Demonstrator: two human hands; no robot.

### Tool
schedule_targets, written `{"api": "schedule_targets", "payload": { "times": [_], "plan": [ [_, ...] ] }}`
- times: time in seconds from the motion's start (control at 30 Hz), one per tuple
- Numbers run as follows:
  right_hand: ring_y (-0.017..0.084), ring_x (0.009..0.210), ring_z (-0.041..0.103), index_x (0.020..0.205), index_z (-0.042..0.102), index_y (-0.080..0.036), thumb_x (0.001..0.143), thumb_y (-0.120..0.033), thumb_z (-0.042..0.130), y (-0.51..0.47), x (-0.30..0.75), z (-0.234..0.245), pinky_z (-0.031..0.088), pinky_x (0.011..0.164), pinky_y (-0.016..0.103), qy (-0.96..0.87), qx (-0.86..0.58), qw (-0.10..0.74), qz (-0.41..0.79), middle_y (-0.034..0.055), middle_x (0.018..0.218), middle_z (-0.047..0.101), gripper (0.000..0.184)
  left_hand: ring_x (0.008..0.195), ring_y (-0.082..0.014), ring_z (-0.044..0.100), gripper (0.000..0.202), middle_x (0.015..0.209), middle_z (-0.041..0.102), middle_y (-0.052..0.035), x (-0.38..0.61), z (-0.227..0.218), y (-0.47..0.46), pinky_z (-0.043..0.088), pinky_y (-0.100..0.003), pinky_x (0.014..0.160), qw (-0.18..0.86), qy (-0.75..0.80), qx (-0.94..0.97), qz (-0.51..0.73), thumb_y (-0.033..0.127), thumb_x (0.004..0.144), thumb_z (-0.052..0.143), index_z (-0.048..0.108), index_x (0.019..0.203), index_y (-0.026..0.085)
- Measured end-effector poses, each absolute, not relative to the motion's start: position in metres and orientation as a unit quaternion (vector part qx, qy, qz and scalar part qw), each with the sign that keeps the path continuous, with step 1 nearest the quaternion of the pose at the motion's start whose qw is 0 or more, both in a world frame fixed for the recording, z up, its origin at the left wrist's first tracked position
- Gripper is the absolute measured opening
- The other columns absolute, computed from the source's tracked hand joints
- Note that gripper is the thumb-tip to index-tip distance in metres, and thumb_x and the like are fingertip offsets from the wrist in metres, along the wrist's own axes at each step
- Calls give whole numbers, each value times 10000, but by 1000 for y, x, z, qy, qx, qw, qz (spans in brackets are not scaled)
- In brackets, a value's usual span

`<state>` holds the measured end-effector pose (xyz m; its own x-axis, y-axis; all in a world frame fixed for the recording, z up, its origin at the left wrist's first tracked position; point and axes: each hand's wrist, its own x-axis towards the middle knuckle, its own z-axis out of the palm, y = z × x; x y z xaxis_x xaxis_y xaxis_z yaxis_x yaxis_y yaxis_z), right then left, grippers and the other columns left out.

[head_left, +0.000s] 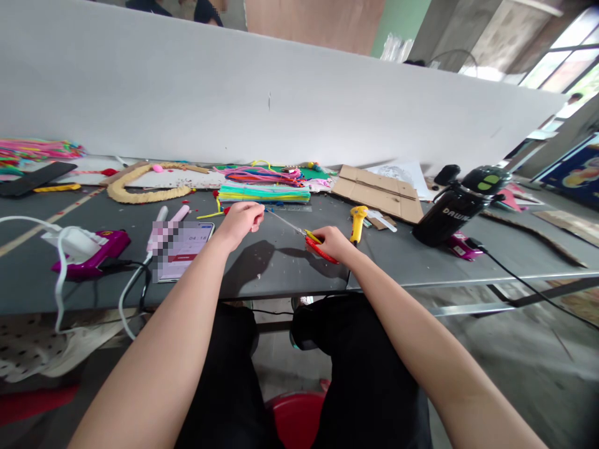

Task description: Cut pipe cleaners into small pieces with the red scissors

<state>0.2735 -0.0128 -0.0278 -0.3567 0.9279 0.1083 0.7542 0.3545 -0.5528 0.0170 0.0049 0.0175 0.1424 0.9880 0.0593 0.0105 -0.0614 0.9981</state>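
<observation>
Above the grey table, my left hand (244, 219) is closed in a pinch on one end of a thin pale wire (283, 221). The strand slants down to the right, to the metal tip of a pair of pliers with red and yellow handles (322, 249). My right hand (333, 242) is wrapped round those handles. Whether the jaws grip the strand is too small to tell. Behind my left hand lies a bundle of green, yellow and turquoise pipe cleaners (264, 194). A yellow glue gun (358, 223) stands just right of my right hand.
A phone (189, 249) and purple power strip (100, 252) with cables lie left. Behind are a tan wrapped curved piece (126, 190), pink pipe cleaners (253, 176) and cardboard (379, 190). A black bottle (442, 212) stands right, near a brown stick (538, 237). A white partition (281, 93) rises behind.
</observation>
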Motion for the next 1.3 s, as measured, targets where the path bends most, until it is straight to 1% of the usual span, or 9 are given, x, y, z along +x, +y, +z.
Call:
{"api": "schedule_targets", "payload": {
  "times": [0.23,0.4,0.5,0.6,0.73,1.0,1.3],
  "plan": [
    [94,613,324,628,637,-116,730,-427,616,-15,270,-26,232,565,263,-791,-538,206,205,-30,575,406,328,439,-65,373,291,522,421,15,18,18,5,264,-240,442,514,451,553,476,225,783,611,459,543,166],
    [98,615,312,632,651,-98,728,-395,630,-15,268,-25,225,554,273,-787,-548,194,206,-17,558,442,313,445,-68,378,268,527,421,14,17,17,6,267,-236,434,512,450,557,474,227,747,640,464,552,171],
    [100,617,343,644,666,-96,733,-395,632,-15,270,-25,243,561,268,-783,-550,197,214,-10,568,470,313,446,-68,374,252,529,421,16,16,15,8,260,-235,433,510,447,561,475,223,738,639,469,560,172],
    [101,621,387,703,701,-99,737,-432,633,-16,271,-24,272,579,257,-782,-542,206,230,-8,609,501,342,442,-64,369,255,530,424,17,15,13,9,255,-236,435,507,444,561,480,208,734,633,460,551,171],
    [114,624,397,725,712,-125,748,-467,629,-21,270,-20,282,581,262,-784,-540,202,231,-8,616,524,352,439,-64,366,249,523,422,20,15,14,8,250,-239,434,512,446,552,484,198,728,638,463,554,171],
    [134,644,428,722,708,-134,765,-443,646,-24,266,-16,285,591,272,-785,-547,192,218,10,603,546,318,432,-64,375,254,517,429,20,17,16,7,260,-236,427,514,452,549,480,209,742,643,475,556,167],
    [123,635,439,729,721,-133,779,-445,632,-22,266,-19,283,595,266,-793,-540,190,207,10,621,571,328,418,-57,383,276,513,431,20,16,12,10,272,-215,418,511,453,554,477,221,766,624,467,546,163]
  ]
}}
